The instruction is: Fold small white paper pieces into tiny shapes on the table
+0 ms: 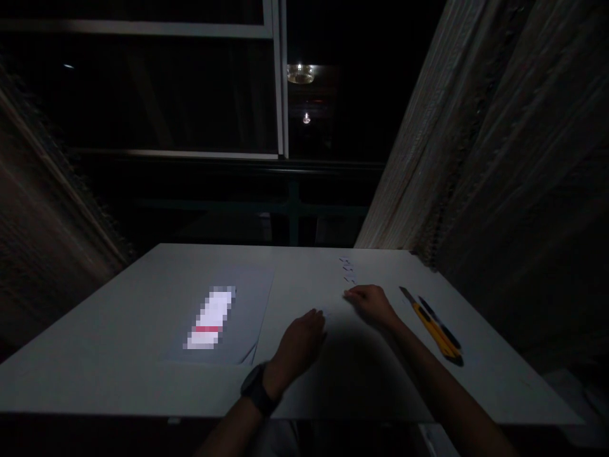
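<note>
My left hand, with a dark watch on its wrist, rests low over the white table with its fingers drawn together. Something small and pale shows at its fingertips, too dim to name. To the right, my right hand has its thumb and fingers pinched; what they hold, if anything, is too small to make out. Just beyond it lie several small paper pieces with dark marks, in a column. A yellow utility knife, its blade pointing away, and a dark pen lie right of my right hand.
At left, a white paper sheet bears a bright, pixelated phone-shaped object. The white table ends before a dark window. Curtains hang on both sides. The room is dim.
</note>
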`<move>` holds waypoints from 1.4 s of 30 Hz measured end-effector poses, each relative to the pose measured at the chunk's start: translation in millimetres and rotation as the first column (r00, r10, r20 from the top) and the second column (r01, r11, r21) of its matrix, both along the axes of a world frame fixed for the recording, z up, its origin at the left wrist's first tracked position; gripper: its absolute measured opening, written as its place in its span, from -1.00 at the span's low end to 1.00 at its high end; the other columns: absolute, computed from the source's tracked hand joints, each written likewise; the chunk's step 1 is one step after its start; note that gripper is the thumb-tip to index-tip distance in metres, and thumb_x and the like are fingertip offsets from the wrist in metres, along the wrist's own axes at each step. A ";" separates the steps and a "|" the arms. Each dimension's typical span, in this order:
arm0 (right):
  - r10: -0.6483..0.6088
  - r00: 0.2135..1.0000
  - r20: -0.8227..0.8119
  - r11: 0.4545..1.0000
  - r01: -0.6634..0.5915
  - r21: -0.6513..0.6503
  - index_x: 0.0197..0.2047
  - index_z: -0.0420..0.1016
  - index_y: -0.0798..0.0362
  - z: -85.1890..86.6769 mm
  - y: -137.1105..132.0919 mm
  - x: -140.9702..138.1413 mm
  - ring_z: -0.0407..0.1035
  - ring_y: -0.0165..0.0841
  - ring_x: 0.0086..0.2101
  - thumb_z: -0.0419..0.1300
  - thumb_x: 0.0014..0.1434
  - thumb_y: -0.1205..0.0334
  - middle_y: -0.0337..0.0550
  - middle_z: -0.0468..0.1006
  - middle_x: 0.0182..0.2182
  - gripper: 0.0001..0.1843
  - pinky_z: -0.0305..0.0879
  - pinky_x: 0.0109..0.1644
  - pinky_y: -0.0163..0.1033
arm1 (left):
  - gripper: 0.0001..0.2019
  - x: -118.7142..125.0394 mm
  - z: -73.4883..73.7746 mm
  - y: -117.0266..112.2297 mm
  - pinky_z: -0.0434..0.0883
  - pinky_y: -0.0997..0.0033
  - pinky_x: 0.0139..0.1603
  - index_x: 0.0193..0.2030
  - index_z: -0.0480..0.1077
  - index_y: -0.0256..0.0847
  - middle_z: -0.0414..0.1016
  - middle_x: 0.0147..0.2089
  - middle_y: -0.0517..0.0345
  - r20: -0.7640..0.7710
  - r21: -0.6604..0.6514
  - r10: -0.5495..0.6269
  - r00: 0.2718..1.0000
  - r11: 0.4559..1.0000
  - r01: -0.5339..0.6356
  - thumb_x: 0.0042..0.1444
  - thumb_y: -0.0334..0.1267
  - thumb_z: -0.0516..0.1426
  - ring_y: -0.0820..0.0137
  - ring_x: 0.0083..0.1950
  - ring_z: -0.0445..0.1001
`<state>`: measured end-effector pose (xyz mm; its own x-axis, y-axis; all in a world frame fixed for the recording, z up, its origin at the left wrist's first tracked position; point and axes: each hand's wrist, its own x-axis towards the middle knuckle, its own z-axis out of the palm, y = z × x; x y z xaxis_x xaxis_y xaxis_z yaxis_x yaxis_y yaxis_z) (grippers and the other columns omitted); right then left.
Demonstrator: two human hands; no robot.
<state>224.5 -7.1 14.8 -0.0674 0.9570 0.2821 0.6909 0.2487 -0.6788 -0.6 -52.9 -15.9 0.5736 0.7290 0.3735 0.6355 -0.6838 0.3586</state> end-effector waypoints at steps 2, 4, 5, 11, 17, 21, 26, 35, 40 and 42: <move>-0.138 0.990 0.005 0.990 0.138 0.002 -0.38 0.60 0.07 -0.3 -15.2 26.2 0.46 -0.19 -0.36 0.08 0.06 0.00 -0.08 0.61 -0.42 -0.64 0.27 -0.30 -0.22 | -0.63 3.1 -8.3 -5.7 0.26 0.16 0.10 0.10 0.22 -0.28 0.29 0.16 -0.16 -0.133 0.052 -0.010 0.991 0.998 0.017 0.15 -0.28 -0.01 0.18 0.20 0.23; -0.323 0.946 0.024 0.946 0.323 0.026 -0.33 0.59 0.10 -1.0 -31.0 57.6 0.46 -0.18 -0.32 0.06 0.07 -0.04 -0.05 0.61 -0.38 -0.59 0.28 -0.28 -0.23 | -0.60 4.6 -14.0 -9.6 0.25 0.11 0.13 0.12 0.17 -0.34 0.22 0.21 -0.22 -0.222 0.093 0.015 0.975 0.996 0.006 0.15 -0.28 -0.01 0.16 0.22 0.20; -0.449 0.893 0.037 0.893 0.448 0.041 -0.29 0.58 0.11 -1.0 -38.6 74.0 0.46 -0.18 -0.31 0.05 0.08 -0.04 -0.03 0.61 -0.36 -0.57 0.28 -0.27 -0.23 | -0.59 4.9 -15.6 -10.9 0.26 0.10 0.12 0.14 0.15 -0.35 0.20 0.21 -0.23 -0.243 0.107 0.016 0.970 0.994 0.010 0.15 -0.28 -0.01 0.15 0.23 0.19; -0.536 0.626 0.567 0.755 0.655 -0.009 -0.15 0.47 0.06 -0.9 -68.4 145.3 0.43 -0.15 -0.24 -0.05 0.16 0.10 0.05 0.56 -0.24 -0.64 0.20 -0.33 -0.22 | -0.56 5.2 -16.5 -13.6 0.28 0.11 0.11 0.15 0.12 -0.38 0.17 0.23 -0.25 -0.264 0.155 0.047 0.963 0.988 -0.006 0.13 -0.31 0.01 0.11 0.22 0.20; -0.309 0.624 0.718 0.808 0.570 -0.148 -0.01 0.30 0.12 -6.2 -65.6 147.5 0.43 -0.18 -0.27 -0.03 0.16 0.20 0.12 0.49 -0.18 -0.65 0.16 -0.39 -0.25 | -0.55 10.0 -20.5 -15.1 0.25 0.08 0.15 0.16 0.11 -0.40 0.16 0.24 -0.27 -0.273 0.136 0.005 0.962 0.990 0.034 0.14 -0.29 0.01 0.12 0.26 0.13; -0.188 0.641 0.744 0.872 0.458 -0.174 0.05 0.26 0.09 -5.2 -61.2 150.2 0.43 -0.20 -0.32 -0.04 0.17 0.23 0.12 0.48 -0.19 -0.62 0.17 -0.39 -0.24 | -0.55 12.0 -20.2 -16.1 0.25 0.10 0.15 0.14 0.14 -0.40 0.17 0.23 -0.26 -0.265 0.113 0.016 0.964 0.993 0.015 0.14 -0.25 0.03 0.11 0.27 0.12; -0.318 0.848 0.425 0.927 0.372 -0.050 -0.08 0.42 0.07 17.1 -56.3 153.3 0.40 -0.22 -0.35 0.03 0.09 0.15 0.05 0.47 -0.24 -0.65 0.24 -0.32 -0.19 | -0.52 15.1 -21.2 -16.2 0.18 0.08 0.20 0.16 0.13 -0.39 0.10 0.27 -0.25 -0.241 0.150 0.026 0.970 0.989 0.011 0.16 -0.16 0.00 0.13 0.31 0.01; 0.113 0.498 -0.860 0.992 -0.101 0.072 -0.25 0.40 -0.09 36.3 -31.9 40.1 0.38 -0.40 -0.40 0.30 -0.21 0.25 -0.29 0.45 -0.48 -0.63 0.29 -0.34 -0.31 | -0.49 23.4 -30.9 -16.4 0.16 0.11 0.19 0.18 0.13 -0.40 0.12 0.27 -0.20 -0.297 0.124 0.067 0.952 0.992 -0.031 0.19 -0.07 -0.08 0.12 0.29 0.06; 0.120 0.629 -0.768 0.970 -0.238 -0.043 -0.32 0.38 0.02 4.7 -7.2 -18.2 0.41 -0.38 -0.40 0.32 -0.12 0.11 -0.19 0.54 -0.45 -0.70 0.27 -0.32 -0.29 | -0.55 25.2 -34.1 -20.7 0.18 0.08 0.14 0.16 0.14 -0.34 0.17 0.24 -0.18 -0.248 0.172 0.097 0.964 0.984 -0.054 0.20 -0.13 -0.07 0.14 0.27 0.11; 0.149 0.699 -0.699 0.956 -0.282 -0.078 -0.33 0.37 0.07 -4.2 0.4 -33.3 0.42 -0.33 -0.42 0.30 -0.10 0.02 -0.12 0.56 -0.46 -0.65 0.26 -0.37 -0.27 | -0.61 25.3 -33.0 -23.1 0.19 0.07 0.13 0.13 0.18 -0.31 0.17 0.24 -0.17 -0.242 0.182 0.098 0.965 0.982 -0.054 0.21 -0.18 -0.08 0.15 0.25 0.14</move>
<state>191.2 -6.7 10.6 -0.1320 0.9761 0.1729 -0.0335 0.1699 -0.9849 24.7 -76.0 -48.9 0.6098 0.7113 0.3497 0.7421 -0.6673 0.0631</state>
